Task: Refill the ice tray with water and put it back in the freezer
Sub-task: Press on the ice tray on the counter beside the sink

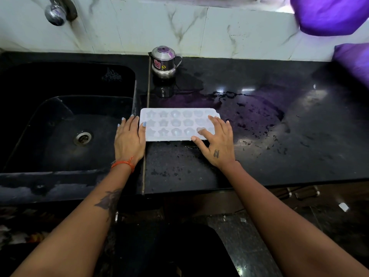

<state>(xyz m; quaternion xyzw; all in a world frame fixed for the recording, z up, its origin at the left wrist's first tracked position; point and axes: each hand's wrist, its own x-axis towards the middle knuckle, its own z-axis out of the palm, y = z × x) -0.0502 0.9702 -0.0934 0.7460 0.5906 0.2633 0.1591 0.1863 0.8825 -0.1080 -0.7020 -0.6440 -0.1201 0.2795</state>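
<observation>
The white ice tray lies flat on the wet black countertop, just right of the sink. The left hand touches its left end with straight fingers; the right hand rests on its right end, fingers extended, gripping nothing.

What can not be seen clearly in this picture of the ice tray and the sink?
- Head view: whether the ice tray cavities hold water; the pale plastic shows no waterline.
- The tray's right end is covered by the right hand.
- The tap is cut off by the top edge, so its spout is hidden.
- The steel pot has a sticker too small to read.
- The freezer is out of view.
- The left hand touches the tray's left edge.
</observation>
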